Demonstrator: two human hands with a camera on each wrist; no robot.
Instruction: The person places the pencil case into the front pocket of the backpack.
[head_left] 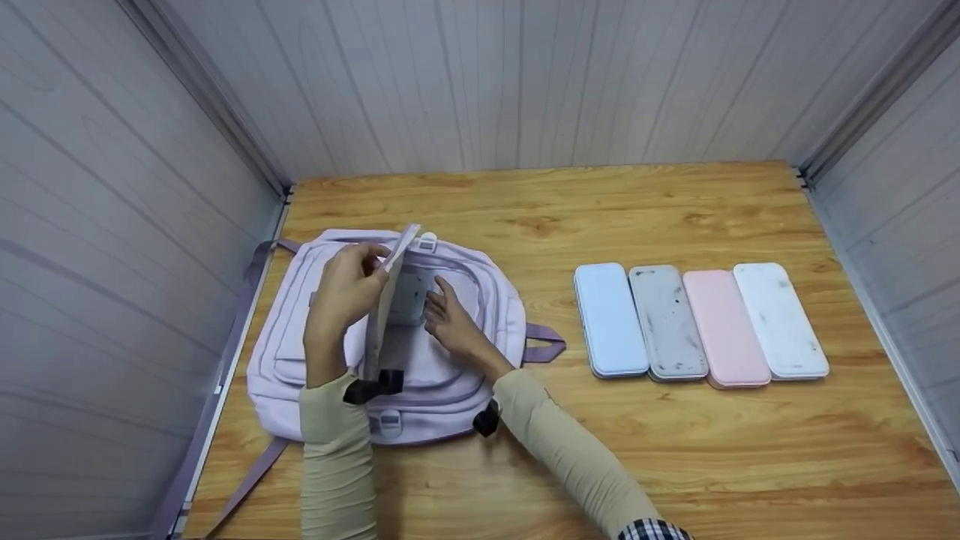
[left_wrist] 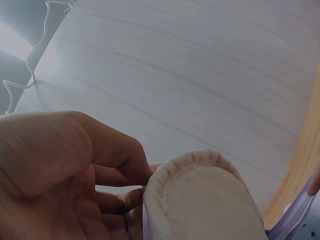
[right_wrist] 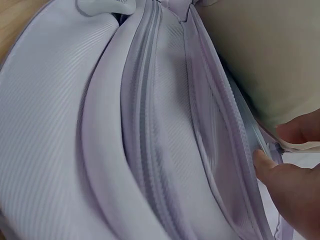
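Note:
A pale lilac backpack (head_left: 450, 405) lies on the table with its front compartment unzipped. My left hand (head_left: 349, 289) pinches the edge of the raised front flap (head_left: 384, 300), whose cream lining (left_wrist: 215, 205) shows in the left wrist view. Inside the compartment, a grey-blue flat case (head_left: 409, 296) is partly tucked into an inner pocket (right_wrist: 220, 135). My right hand (head_left: 454, 322) reaches in beside it, fingers spread apart. In the right wrist view the thumb (right_wrist: 262, 162) rests at the case's edge, with a finger apart from it near the lining.
Several flat cases lie in a row to the right: light blue (head_left: 611, 319), speckled grey (head_left: 667, 322), pink (head_left: 726, 326) and white (head_left: 780, 319). Purple straps (head_left: 251, 472) trail off the bag's left side. Panelled walls (head_left: 480, 82) surround the wooden table (head_left: 525, 487).

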